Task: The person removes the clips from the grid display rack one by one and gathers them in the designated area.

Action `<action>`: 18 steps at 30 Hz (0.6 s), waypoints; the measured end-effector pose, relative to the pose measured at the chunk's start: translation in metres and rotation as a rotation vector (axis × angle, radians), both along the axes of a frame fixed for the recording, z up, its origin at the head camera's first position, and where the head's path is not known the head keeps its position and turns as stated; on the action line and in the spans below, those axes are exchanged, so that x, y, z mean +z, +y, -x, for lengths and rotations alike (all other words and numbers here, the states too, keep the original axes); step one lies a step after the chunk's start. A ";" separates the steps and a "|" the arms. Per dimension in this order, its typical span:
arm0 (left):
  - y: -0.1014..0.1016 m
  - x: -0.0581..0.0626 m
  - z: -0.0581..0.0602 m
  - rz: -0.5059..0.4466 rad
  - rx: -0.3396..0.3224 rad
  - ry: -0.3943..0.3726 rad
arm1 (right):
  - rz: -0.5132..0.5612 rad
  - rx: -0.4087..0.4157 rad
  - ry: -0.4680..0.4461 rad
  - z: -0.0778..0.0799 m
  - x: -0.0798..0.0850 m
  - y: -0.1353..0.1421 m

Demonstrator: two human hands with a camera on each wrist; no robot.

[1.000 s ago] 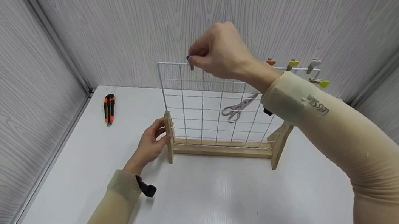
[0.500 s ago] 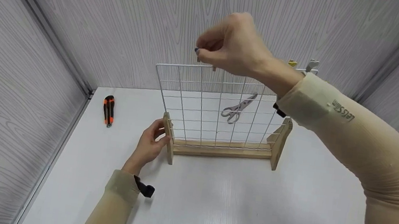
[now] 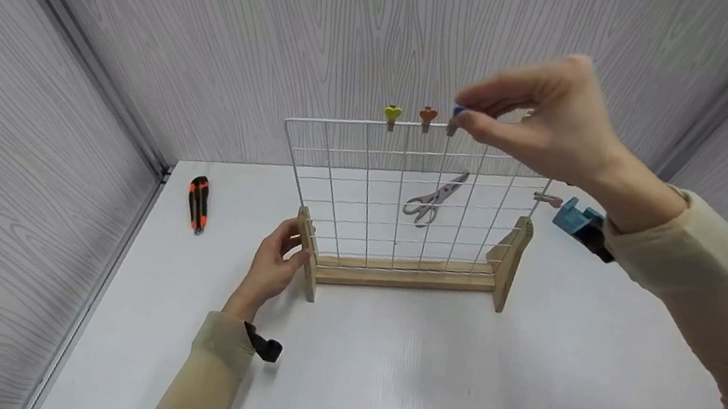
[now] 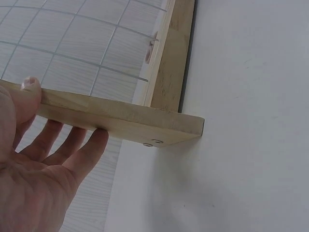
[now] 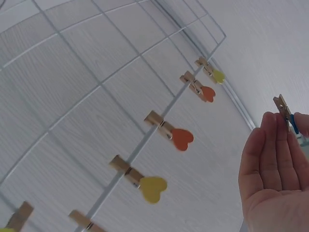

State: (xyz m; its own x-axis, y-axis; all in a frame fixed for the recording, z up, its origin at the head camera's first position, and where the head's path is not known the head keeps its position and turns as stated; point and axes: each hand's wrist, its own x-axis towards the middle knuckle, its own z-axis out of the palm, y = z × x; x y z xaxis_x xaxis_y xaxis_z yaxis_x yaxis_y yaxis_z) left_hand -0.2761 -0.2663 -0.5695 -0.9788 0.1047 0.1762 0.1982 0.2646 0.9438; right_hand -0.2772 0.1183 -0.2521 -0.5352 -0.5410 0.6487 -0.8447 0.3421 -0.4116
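A white wire grid [image 3: 400,195] stands upright in a wooden stand [image 3: 407,277]. My left hand [image 3: 278,256] grips the stand's left side board [image 4: 125,113], thumb on one face and fingers on the other. My right hand [image 3: 555,120] pinches a small wooden clothespin [image 5: 285,113] with a blue end; in the right wrist view it is apart from the grid. Along the top wire sit several heart clothespins: a yellow-green clothespin [image 3: 392,116], a red-orange clothespin [image 5: 199,89], an orange clothespin [image 5: 176,135] and a yellow clothespin [image 5: 145,183].
Scissors [image 3: 434,198] lie behind the grid. A black and orange utility knife [image 3: 198,203] rests at the left. A pinkish clothespin [image 3: 548,199] clips the grid's right edge, near a teal object [image 3: 571,216] partly behind my right wrist. Grey panels [image 3: 220,20] enclose the white table.
My right hand has lifted the blue clothespin off the left part of the top wire and carried it right, uncovering two clothespins. My left hand stays on the stand.
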 end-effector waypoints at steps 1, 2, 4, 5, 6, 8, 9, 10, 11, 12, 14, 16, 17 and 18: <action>0.000 0.000 0.000 -0.004 0.002 -0.008 | 0.010 -0.004 0.015 -0.001 -0.004 0.010; 0.000 0.000 0.000 -0.004 0.005 -0.014 | 0.017 -0.009 0.018 -0.003 -0.007 0.020; 0.000 0.000 0.000 -0.001 0.011 -0.028 | 0.038 -0.023 0.006 -0.006 -0.017 0.039; -0.001 0.000 -0.001 -0.003 0.015 -0.034 | 0.046 -0.035 -0.005 -0.007 -0.022 0.048; -0.001 0.000 -0.001 -0.008 0.017 -0.038 | 0.059 -0.047 -0.024 -0.008 -0.028 0.057; -0.001 0.000 -0.001 -0.015 0.016 -0.038 | 0.083 -0.089 -0.065 -0.011 -0.041 0.074; -0.001 0.001 -0.001 -0.018 0.016 -0.036 | 0.102 -0.109 -0.084 -0.012 -0.048 0.081; -0.001 0.001 -0.001 -0.022 0.018 -0.034 | 0.118 -0.126 -0.102 -0.013 -0.056 0.089; -0.001 0.001 -0.001 -0.024 0.019 -0.034 | 0.135 -0.139 -0.125 -0.014 -0.063 0.096; -0.001 0.001 -0.001 -0.024 0.020 -0.035 | 0.153 -0.151 -0.145 -0.014 -0.071 0.103; -0.001 0.000 -0.001 -0.016 0.024 -0.038 | 0.165 -0.170 -0.172 -0.013 -0.086 0.116; -0.001 0.000 -0.002 -0.006 0.026 -0.040 | 0.151 -0.189 -0.202 -0.010 -0.100 0.129; -0.001 -0.001 -0.002 -0.003 0.026 -0.039 | 0.139 -0.198 -0.215 -0.009 -0.108 0.136; -0.001 -0.001 -0.003 -0.003 0.028 -0.040 | 0.123 -0.210 -0.227 -0.007 -0.115 0.142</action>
